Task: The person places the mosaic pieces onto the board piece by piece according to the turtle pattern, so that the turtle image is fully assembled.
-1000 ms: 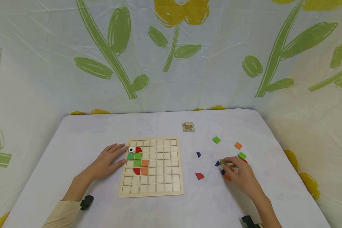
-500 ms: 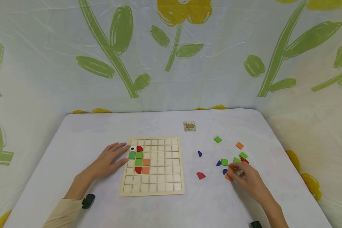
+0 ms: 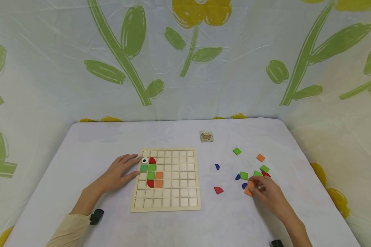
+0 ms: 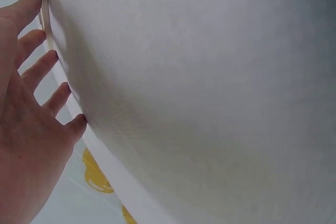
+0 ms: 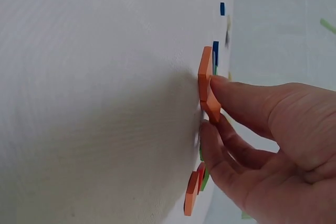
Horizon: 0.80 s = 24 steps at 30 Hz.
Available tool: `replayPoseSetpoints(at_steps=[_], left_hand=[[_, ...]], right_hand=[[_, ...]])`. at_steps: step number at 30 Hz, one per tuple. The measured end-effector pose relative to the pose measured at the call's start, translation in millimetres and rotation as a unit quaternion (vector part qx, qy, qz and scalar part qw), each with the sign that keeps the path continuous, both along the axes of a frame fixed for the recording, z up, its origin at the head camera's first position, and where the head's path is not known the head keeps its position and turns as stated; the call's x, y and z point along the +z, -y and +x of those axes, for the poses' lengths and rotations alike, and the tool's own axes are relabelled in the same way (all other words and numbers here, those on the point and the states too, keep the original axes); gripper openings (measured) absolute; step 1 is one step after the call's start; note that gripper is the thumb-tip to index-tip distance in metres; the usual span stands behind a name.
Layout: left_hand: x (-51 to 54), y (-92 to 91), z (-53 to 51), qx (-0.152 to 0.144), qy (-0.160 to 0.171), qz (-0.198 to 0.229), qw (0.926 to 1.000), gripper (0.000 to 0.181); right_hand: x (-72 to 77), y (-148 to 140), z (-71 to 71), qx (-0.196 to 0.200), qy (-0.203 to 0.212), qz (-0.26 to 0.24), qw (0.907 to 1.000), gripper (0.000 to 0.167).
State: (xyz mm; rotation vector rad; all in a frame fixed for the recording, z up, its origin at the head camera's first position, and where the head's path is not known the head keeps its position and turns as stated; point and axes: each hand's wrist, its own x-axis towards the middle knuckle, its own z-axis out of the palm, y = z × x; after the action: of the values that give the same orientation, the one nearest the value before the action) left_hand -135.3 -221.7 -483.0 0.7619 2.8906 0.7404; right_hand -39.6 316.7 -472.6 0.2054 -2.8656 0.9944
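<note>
Orange tile (image 3: 251, 185), pinched between the thumb and fingers of the right hand (image 3: 267, 192), looks light, stiff and thin, perhaps wood. Its flat faces are probably a little smooth, but it should not bend and seems unlikely to break. The straight edges are the best place to take hold, thumb on one side and a fingertip opposite; whether it is clear of the white table (image 3: 170, 230) I cannot tell.

Crowding comes mostly at the right fingertips. A second orange tile (image 3: 248, 192) lies right against or slightly under the held one, so it could be dragged along. Just left of those fingertips are two blue half-rounds (image 3: 244, 186) and a green tile (image 3: 244, 175); just beyond the knuckles lie another green tile (image 3: 257, 173) and a red quarter-round (image 3: 266, 174). Farther beyond the right hand is a third orange tile (image 3: 260, 157).

Well apart from it, the left hand (image 3: 119, 175) grips nothing, its fingers extended and fingertips at the near side of the grid board (image 3: 175, 175). Between the hands, nearer the right, a red wedge (image 3: 218, 190) sits in the path to the board.
</note>
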Motion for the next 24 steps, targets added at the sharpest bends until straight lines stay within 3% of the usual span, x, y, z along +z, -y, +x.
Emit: replayPoseSetpoints(at_steps=[10,24], left_hand=[[-0.1,0.1,1.0,0.002,-0.002,0.005,1.0000,0.057],[-1.9,2.8,-0.7,0.005,0.024,0.007,0.9997,0.060]], right_hand=[[-1.3,4.4,-3.4,0.011,-0.074,0.000,0.9972,0.028],[5.0,32.2,-18.3,-0.006,-0.026,-0.013,0.9996,0.022]])
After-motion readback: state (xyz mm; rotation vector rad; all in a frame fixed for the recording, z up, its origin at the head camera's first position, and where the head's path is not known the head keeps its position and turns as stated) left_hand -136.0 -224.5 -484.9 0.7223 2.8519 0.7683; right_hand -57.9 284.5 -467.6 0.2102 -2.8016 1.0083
